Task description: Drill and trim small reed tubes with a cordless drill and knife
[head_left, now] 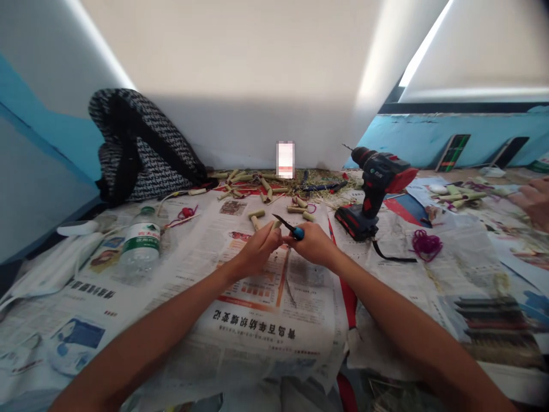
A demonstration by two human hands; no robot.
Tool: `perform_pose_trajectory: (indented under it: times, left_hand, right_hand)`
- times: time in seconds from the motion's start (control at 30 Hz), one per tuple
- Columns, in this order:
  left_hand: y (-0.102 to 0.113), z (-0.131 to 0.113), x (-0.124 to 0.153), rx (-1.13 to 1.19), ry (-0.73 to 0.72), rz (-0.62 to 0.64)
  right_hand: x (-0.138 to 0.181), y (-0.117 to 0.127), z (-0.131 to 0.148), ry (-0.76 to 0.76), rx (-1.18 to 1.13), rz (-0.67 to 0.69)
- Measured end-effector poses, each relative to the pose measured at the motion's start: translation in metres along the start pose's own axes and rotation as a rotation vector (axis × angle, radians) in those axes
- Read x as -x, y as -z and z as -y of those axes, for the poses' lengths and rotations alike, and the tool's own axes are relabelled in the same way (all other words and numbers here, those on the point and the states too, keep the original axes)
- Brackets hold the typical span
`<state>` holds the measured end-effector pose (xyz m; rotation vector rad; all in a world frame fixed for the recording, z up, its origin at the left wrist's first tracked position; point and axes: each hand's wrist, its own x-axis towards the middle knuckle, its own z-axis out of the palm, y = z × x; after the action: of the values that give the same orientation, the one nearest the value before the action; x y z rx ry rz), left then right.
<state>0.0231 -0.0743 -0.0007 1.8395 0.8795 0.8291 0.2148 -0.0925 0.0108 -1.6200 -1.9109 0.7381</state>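
Observation:
My left hand is closed around a short pale-green stem piece, whose end shows above my fingers. In my right hand is a knife with a blue handle. Its dark pointed blade reaches up and left, close to the stem piece; whether it touches I cannot tell. The two hands almost meet above a newspaper spread on the table. Just beyond them lie cut stem pieces, with several more and dry shavings at the back.
A cordless drill stands upright to the right, its bit pointing left. Purple yarn lies beside it. A plastic bottle and a patterned bag are on the left. Another person's hand is at the right edge.

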Motion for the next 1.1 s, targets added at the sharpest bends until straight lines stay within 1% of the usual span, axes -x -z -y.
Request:
perform_pose_trajectory:
  times: [0.13,0.27,0.4,0.57,0.67,0.8,1.0,1.1]
  left_hand:
    - [0.004,0.005,-0.001,-0.106,-0.026,0.016]
    - [0.006,0.005,-0.002,-0.126,-0.04,0.009]
    - [0.005,0.008,-0.005,-0.084,-0.042,-0.005]
    - [0.0,0.007,-0.005,0.026,-0.035,-0.007]
    - [-0.002,0.003,-0.003,0.042,-0.029,-0.017]
    - [-0.001,0.0,-0.002,0.035,-0.044,-0.038]
    - [0.003,-0.001,-0.003,0.067,-0.023,-0.013]
    - [0.006,0.001,-0.003,0.069,-0.045,0.011]
  right_hand:
    - [0.0,0.0,0.002,-0.027,-0.041,0.021]
    - [-0.001,-0.002,0.002,-0.036,-0.06,0.048]
    - [-0.004,-0.004,0.001,-0.03,-0.03,0.041]
    - [-0.007,-0.002,-0.002,0.018,0.029,0.055]
    - [-0.007,0.0,-0.003,0.025,0.085,0.03]
    - [-0.006,0.0,-0.003,0.057,0.099,-0.009]
    - [-0.005,-0.001,-0.006,0.114,0.167,-0.083]
    - [-0.006,-0.003,-0.009,0.121,0.184,-0.109]
